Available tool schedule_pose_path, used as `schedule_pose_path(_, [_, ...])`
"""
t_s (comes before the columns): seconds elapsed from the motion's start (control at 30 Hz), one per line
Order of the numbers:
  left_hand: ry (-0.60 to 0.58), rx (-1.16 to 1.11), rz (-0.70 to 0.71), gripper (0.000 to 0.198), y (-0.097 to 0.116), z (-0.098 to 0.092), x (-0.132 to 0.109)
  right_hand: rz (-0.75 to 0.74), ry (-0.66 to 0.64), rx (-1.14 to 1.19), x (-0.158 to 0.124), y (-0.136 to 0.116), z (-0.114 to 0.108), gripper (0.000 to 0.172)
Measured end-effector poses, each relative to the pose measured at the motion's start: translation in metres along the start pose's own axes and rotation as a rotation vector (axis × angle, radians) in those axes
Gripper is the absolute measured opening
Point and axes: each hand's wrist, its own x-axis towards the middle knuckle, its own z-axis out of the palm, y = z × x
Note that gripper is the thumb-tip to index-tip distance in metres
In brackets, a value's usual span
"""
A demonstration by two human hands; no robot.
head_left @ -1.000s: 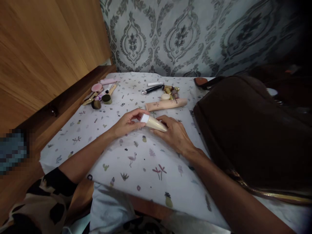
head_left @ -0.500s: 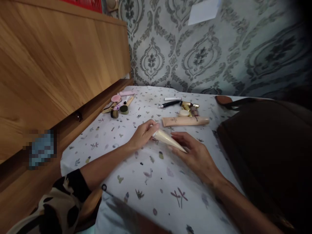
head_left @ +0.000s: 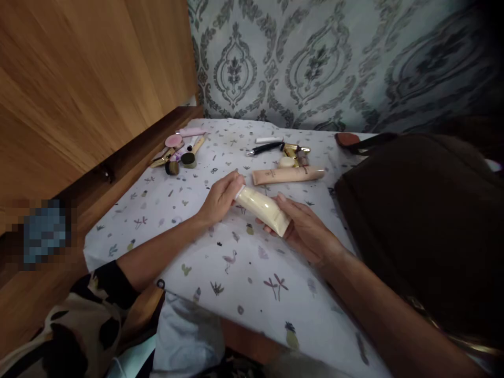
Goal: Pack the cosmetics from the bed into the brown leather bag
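Observation:
Between my two hands is a cream-coloured squeeze tube [head_left: 263, 206], tilted above the patterned tablecloth. My left hand [head_left: 222, 197] is closed around its white cap end, hiding most of the cap. The flat sealed end sits in my right hand [head_left: 301, 220], thumb on top and fingers underneath. Just beyond the tube lies a longer peach tube [head_left: 289, 175], flat on the cloth. Behind that are a round cream-coloured lid or jar [head_left: 286, 162], small gold items [head_left: 293, 150], a black pen-like stick [head_left: 265, 149] and a white stick [head_left: 269, 140].
At the back left, several cosmetics lie in a cluster: a pink round compact [head_left: 174, 140], a pink tube [head_left: 191, 132] and a dark green-topped jar [head_left: 188, 160]. A dark bag [head_left: 417, 226] fills the right side. A wooden cabinet [head_left: 94, 79] borders the left, patterned wallpaper the back.
The cream tube has been turned, so its broad face now shows instead of its thin edge. Both hands still hold it. The view has tipped slightly downward.

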Motion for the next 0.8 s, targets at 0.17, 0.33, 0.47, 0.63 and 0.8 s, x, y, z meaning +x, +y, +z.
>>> schedule_pose_path(0.17, [0.090, -0.037, -0.049, 0.053, -0.006, -0.004, 0.006, -0.039, 0.035, 0.170, -0.001, -0.001, -0.001, 0.031])
schedule_pose_path(0.33, [0.133, 0.058, 0.027, 0.052, -0.002, -0.005, 0.006, 0.013, 0.080, 0.278, 0.002, -0.001, -0.002, 0.013])
schedule_pose_path(0.47, [0.141, 0.170, 0.073, 0.049, 0.003, -0.007, 0.003, 0.067, 0.068, 0.348, 0.004, 0.001, 0.000, 0.009])
schedule_pose_path(0.63, [0.117, 0.352, 0.119, 0.044, 0.009, -0.010, -0.001, 0.073, 0.060, 0.318, 0.006, 0.009, 0.003, 0.014])
schedule_pose_path(0.8, [-0.067, 0.623, 0.170, 0.036, 0.010, -0.017, -0.002, -0.055, 0.083, 0.228, 0.009, 0.013, 0.001, 0.022])
